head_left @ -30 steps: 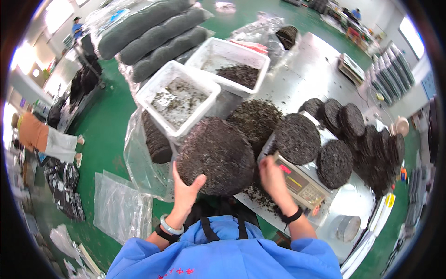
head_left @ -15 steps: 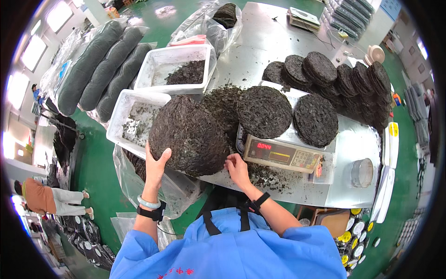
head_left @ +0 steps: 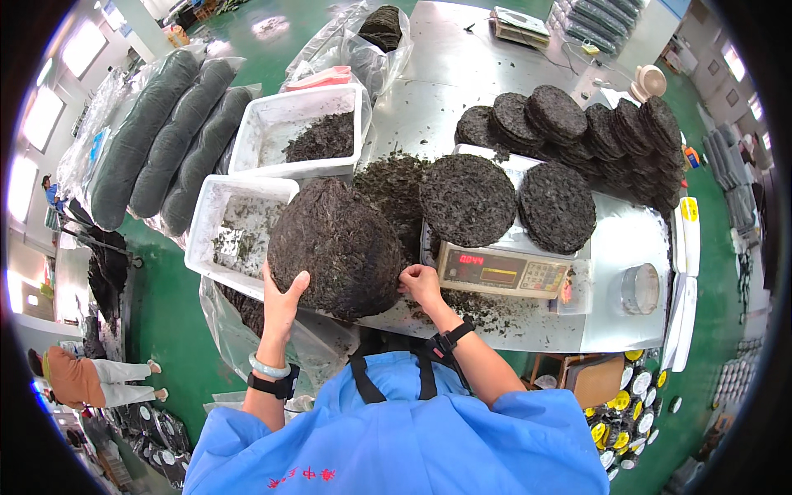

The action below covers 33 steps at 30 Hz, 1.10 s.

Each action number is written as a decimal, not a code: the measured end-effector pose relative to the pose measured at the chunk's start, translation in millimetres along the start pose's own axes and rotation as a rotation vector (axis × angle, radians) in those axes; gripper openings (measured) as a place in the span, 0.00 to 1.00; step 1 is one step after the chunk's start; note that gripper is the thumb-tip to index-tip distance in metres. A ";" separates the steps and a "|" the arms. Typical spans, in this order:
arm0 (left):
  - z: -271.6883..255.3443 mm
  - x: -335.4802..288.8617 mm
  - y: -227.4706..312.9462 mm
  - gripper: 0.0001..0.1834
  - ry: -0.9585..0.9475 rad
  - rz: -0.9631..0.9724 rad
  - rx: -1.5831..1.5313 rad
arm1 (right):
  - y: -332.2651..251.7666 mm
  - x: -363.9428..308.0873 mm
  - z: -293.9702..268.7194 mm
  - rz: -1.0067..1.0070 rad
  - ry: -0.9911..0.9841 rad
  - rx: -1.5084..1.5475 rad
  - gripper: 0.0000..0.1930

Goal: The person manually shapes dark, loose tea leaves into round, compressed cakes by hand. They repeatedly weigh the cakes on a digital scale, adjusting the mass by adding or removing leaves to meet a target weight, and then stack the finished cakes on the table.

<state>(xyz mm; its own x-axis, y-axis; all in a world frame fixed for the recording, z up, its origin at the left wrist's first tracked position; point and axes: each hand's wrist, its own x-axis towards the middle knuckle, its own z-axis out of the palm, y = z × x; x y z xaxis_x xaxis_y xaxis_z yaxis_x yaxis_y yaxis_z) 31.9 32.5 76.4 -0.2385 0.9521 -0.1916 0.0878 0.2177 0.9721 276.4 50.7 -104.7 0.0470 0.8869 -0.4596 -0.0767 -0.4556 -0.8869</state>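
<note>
A large, dark, round dried seaweed cake [head_left: 337, 247] is tilted up in front of me. My left hand [head_left: 283, 299] grips its near left edge, thumb on the face and the other fingers mostly hidden behind. On the opposite side, my right hand [head_left: 421, 285] pinches at the lower right rim with closed fingertips. Just right of that hand is a digital scale [head_left: 502, 270] with a lit red display. Two flatter seaweed discs lie on the scale's pan: a left one [head_left: 468, 200] and a right one [head_left: 557, 206]. Loose seaweed [head_left: 392, 188] is heaped behind the cake.
Left of the cake are a near white tub [head_left: 198, 239] with scraps and a far white tub [head_left: 356, 136] with seaweed. Several stacked discs [head_left: 569, 124] stand at the back right of the metal table [head_left: 441, 74]. A clear round container [head_left: 640, 289] sits far right.
The view has shifted slightly. Both hands keep their places on the seaweed cake, whose lower edge now looks a little more curved. The scale and its discs stay put.
</note>
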 end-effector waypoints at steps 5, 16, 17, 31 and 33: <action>-3.7 5.3 -7.2 0.48 -0.027 0.024 -0.041 | 0.3 -20.6 -18.6 0.057 -0.018 0.324 0.02; 10.7 6.7 -27.7 0.54 0.032 0.319 0.147 | -194.7 -105.3 34.4 -0.603 -0.139 0.088 0.05; 13.6 1.8 -20.5 0.55 0.078 0.350 0.261 | -202.4 -101.2 49.7 -0.577 -0.165 -0.026 0.05; 31.2 -11.0 -15.5 0.56 0.107 0.389 0.316 | -210.9 -37.9 124.6 -0.762 -0.162 -1.183 0.05; 29.8 -11.4 -14.3 0.56 0.096 0.379 0.301 | -217.0 -35.2 125.9 -0.690 -0.206 -1.172 0.04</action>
<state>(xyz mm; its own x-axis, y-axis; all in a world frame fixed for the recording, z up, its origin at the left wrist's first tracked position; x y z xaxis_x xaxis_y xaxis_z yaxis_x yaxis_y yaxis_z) 62.2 25.0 60.6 -0.2222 0.9553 0.1951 0.4581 -0.0744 0.8858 166.0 128.1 109.8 -0.4232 0.9060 0.0103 0.7837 0.3717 -0.4977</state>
